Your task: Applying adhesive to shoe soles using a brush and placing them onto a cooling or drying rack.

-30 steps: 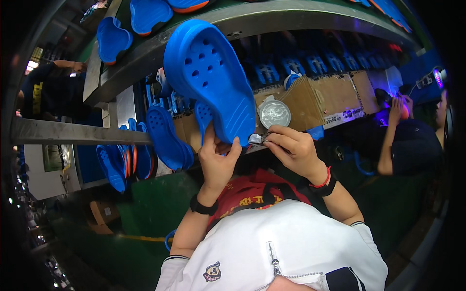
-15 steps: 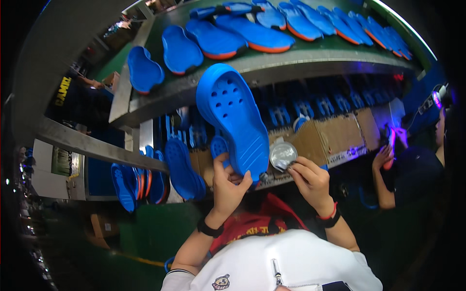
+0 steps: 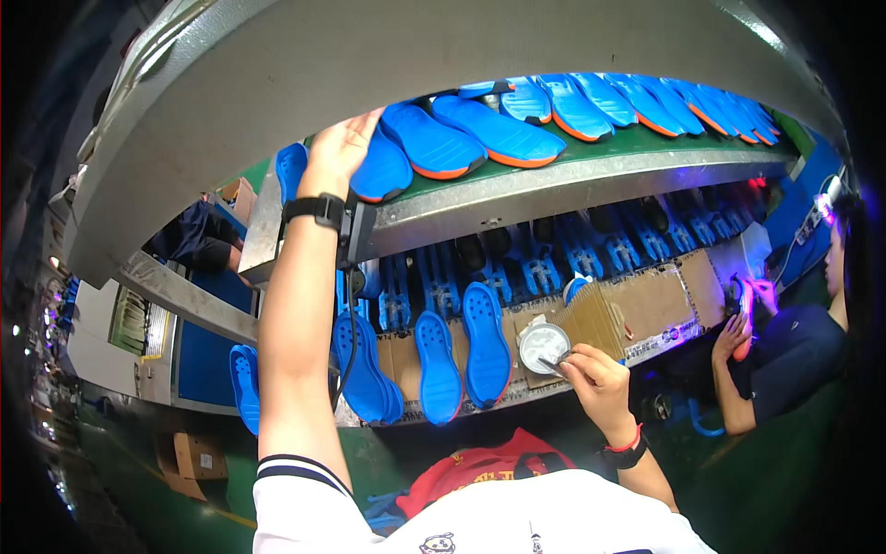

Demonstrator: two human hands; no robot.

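My left hand (image 3: pixel 345 146) reaches up to the raised green-topped bench, palm up with its fingers stretched out. It lies against a blue shoe sole (image 3: pixel 382 170) with an orange edge and grips nothing. My right hand (image 3: pixel 598 380) pinches a thin dark stick-like tool (image 3: pixel 552 361), its tip in a round dish (image 3: pixel 543 340) of whitish stuff. Left of that dish, a blue sole with holes (image 3: pixel 486 355) stands leaning on the lower shelf. Beside it leans a similar blue sole (image 3: pixel 439 369), and further left a stack of blue soles (image 3: pixel 364 374).
A thick grey metal beam (image 3: pixel 443 42) arches across the top. Several orange-edged soles (image 3: pixel 503 132) line the bench. Below are blue racks (image 3: pixel 581 256) and flattened cardboard (image 3: pixel 660 309). At the right a co-worker's hands (image 3: pixel 734 334) hold a sole. A cardboard box (image 3: pixel 198 457) sits on the floor.
My left hand has let go of the blue holed sole and moved up to the bench. A holed sole now leans beside the dish. My right hand has stayed at the dish.
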